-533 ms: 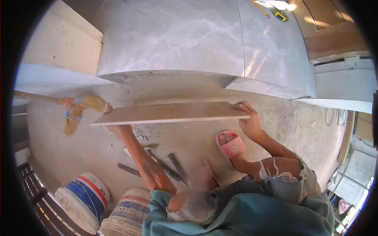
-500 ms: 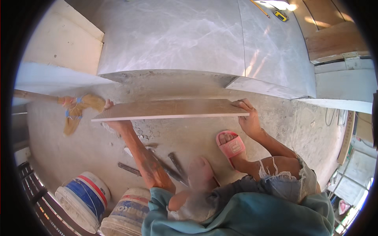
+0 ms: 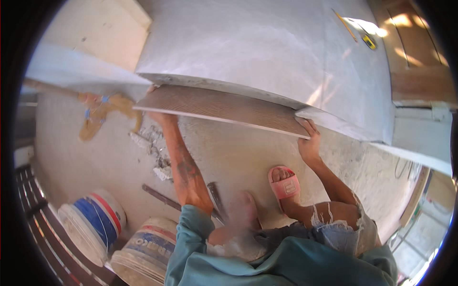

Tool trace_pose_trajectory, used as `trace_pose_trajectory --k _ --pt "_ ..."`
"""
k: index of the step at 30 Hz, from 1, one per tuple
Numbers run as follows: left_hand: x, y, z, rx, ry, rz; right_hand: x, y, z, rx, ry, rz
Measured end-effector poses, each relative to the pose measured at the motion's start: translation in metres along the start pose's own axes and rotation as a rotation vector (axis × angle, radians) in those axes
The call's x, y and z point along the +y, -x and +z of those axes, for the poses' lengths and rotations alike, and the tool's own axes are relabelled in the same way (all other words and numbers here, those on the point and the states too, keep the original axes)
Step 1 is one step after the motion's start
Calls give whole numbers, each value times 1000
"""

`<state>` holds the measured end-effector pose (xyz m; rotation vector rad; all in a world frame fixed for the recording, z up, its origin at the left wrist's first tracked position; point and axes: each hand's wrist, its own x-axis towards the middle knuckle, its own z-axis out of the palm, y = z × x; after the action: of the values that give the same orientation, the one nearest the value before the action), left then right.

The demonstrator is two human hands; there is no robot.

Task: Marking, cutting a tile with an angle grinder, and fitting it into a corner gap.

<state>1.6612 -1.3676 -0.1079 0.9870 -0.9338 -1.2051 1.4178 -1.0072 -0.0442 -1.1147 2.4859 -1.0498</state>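
A long, narrow tile (image 3: 222, 107) is held between my two hands, its brown ridged back facing up and its pale edge toward me. My left hand (image 3: 162, 117) is closed on its left end, the fingers partly hidden by the tile. My right hand (image 3: 310, 138) grips the right end, fingers on top. The tile lies close along the front of a raised step with a grey marbled top (image 3: 229, 43). Beside its right end, a pale tile strip (image 3: 338, 125) faces the step's front. Whether the held tile touches the step, I cannot tell.
A straw broom (image 3: 102, 107) lies at the left, near rubble (image 3: 155, 148). Two paint buckets (image 3: 98, 221) (image 3: 148, 250) stand lower left. Dark metal bars (image 3: 162, 198) lie near my feet in pink slippers (image 3: 286, 188). A pencil (image 3: 344, 25) and yellow tape measure (image 3: 369, 42) rest on the step.
Both hands have carried the tile forward to the step's front. It now slants, its right end nearer me, and more of its ridged back shows. The view has shifted slightly.
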Motion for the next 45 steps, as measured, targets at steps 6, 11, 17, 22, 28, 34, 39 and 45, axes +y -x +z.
trace_pose_trajectory --k 6,11,17,22,28,34,39,45 --pt "-14 -2 8 28 288 -122 10 -6 2 45 57 -46" --pt "-14 -9 -6 -73 31 40 -7 -2 18 105 45 124" --pt "21 12 36 -31 25 -154 -55 -9 -13 123 -248 249" --pt "42 18 51 19 25 -177 -56 -19 -14 158 -503 347" --pt "25 -1 31 100 -197 -113 -41 -22 -4 141 -653 462" --pt "38 6 49 114 -185 -73 -29 -26 -12 70 -500 375" --pt "42 12 56 118 -255 -59 -27 -25 -9 39 -211 225" --pt "43 19 50 4 -80 -106 -35 -26 -5 88 -246 229"
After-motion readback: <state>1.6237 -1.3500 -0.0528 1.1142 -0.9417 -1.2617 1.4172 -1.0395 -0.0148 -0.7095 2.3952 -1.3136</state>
